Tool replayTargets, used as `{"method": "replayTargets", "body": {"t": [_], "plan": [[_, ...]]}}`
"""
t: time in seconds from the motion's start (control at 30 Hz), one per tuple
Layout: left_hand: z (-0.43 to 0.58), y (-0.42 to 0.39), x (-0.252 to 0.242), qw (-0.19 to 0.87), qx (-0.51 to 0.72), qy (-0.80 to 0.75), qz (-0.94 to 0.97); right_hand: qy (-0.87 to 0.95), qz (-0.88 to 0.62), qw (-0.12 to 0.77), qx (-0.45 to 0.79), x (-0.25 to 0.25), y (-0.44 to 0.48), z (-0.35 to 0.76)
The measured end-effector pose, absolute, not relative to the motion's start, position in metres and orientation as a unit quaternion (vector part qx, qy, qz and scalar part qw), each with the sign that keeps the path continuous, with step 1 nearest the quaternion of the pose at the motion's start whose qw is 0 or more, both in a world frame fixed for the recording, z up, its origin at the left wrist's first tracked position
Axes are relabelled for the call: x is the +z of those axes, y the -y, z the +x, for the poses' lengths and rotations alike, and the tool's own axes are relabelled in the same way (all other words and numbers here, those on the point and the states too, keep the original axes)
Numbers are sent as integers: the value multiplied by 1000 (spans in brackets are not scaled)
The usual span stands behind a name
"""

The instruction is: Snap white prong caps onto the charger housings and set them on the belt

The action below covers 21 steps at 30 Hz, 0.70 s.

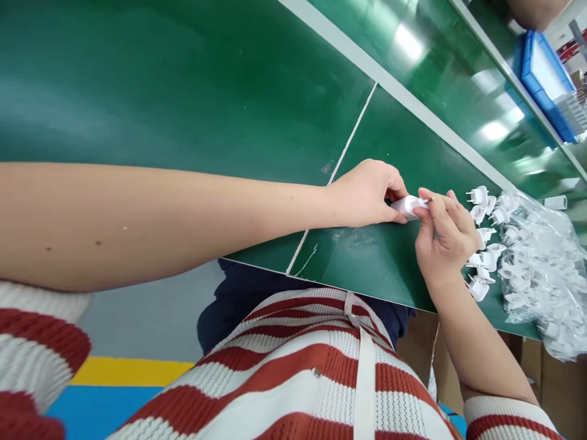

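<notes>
A small white charger body [403, 208] is pinched between the thumb and fingers of my left hand [373, 194], low over the green table [367, 260]. My right hand [444, 229] holds a white plug piece [420, 203] with metal pins at the body's right end, the two pieces touching. Whether they are fully joined cannot be made out. Just right of my right hand, several loose white plug pieces [479, 260] lie on the table.
A clear plastic bag [543, 263] full of white plug pieces lies at the right table edge. Behind it lies a white block [556, 202]. A blue tray [543, 85] stands at the upper right, near part of another person. A pale strip [408, 98] crosses the table.
</notes>
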State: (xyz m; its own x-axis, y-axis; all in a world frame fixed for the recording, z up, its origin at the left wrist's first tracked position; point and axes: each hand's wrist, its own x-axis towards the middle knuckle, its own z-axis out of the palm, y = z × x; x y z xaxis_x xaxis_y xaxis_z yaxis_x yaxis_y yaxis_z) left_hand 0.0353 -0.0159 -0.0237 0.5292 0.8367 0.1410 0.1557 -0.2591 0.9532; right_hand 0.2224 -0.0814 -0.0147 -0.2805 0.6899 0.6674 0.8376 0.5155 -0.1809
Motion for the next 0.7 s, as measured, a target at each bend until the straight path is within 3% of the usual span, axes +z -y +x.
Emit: {"method": "replayTargets", "body": {"t": [0.2, 0.43, 0.57, 0.7], "plan": [[36, 13, -27, 486, 329, -344, 733, 833, -473, 278, -66, 3, 81, 232], [39, 16, -28, 491, 331, -325, 737, 812, -510, 283, -29, 4, 90, 231], [36, 12, -29, 530, 335, -307, 716, 767, -533, 350, 69, 1, 97, 237], [34, 12, -29, 538, 330, -309, 711, 731, -553, 394, 58, -8, 96, 240]]}}
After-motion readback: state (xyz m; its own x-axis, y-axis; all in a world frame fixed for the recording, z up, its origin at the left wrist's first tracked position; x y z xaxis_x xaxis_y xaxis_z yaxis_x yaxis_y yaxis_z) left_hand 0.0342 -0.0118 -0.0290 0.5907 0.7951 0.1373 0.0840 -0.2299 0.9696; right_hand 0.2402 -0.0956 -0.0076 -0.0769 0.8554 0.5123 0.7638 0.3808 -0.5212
